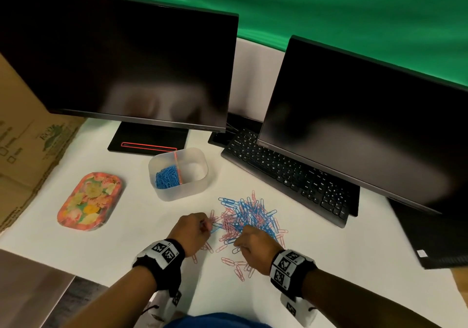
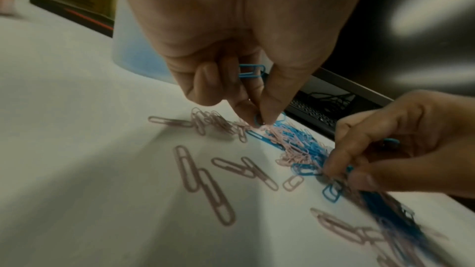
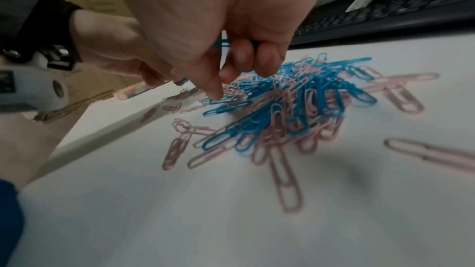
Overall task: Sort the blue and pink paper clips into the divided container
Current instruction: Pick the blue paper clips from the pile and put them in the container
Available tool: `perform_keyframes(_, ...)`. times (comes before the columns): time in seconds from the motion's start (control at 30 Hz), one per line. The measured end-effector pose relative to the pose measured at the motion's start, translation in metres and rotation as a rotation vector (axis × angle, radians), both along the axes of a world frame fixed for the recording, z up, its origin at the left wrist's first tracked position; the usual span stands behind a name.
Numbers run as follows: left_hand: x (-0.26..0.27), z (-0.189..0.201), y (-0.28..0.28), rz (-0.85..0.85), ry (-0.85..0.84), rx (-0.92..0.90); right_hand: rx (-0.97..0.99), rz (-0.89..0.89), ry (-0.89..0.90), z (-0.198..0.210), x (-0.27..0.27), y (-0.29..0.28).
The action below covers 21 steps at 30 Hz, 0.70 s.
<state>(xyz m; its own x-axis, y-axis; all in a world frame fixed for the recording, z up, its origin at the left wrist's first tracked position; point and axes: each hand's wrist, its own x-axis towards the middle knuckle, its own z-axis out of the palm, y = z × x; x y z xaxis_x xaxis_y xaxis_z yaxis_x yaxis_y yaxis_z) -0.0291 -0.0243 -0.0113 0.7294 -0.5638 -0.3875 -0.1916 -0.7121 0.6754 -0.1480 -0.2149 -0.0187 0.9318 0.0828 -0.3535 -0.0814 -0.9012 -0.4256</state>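
A mixed pile of blue and pink paper clips (image 1: 249,220) lies on the white table in front of a translucent divided container (image 1: 182,192). Its left compartment holds blue clips (image 1: 167,177); the right one looks bare. My left hand (image 1: 195,226) is at the pile's left edge. In the left wrist view it pinches a blue clip (image 2: 257,122) at thumb and fingertip and keeps another blue clip (image 2: 252,71) tucked under its curled fingers. My right hand (image 1: 253,241) is on the pile's near side. It holds a blue clip (image 3: 223,44) in its curled fingers, and its index fingertip (image 3: 216,92) touches the pile.
Loose pink clips (image 1: 236,267) are scattered near the table's front. A floral tin (image 1: 90,201) lies left of the container. A black keyboard (image 1: 291,176) and two dark monitors (image 1: 126,69) stand behind. A cardboard box (image 1: 22,150) is at the far left.
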Motion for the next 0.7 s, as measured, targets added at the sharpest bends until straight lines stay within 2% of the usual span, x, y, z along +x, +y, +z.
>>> perform_keyframes(0.3, 0.003, -0.001, -0.004, 0.139, 0.207, -0.087, -0.169, 0.169, 0.075, 0.008, 0.007, 0.012)
perform_keyframes(0.47, 0.005, 0.018, -0.008, 0.453, 0.606, -0.413, -0.213, 0.232, 0.087, 0.012, 0.018, 0.02)
perform_keyframes(0.57, 0.009, 0.029, -0.006, 0.575, 0.785, -0.623, -0.021, 0.088, 0.09, 0.016, 0.02, 0.023)
perform_keyframes(0.7, 0.02, 0.041, 0.003, 0.739, 0.905, -0.758, 0.413, -0.339, 0.136, 0.03, 0.04, 0.032)
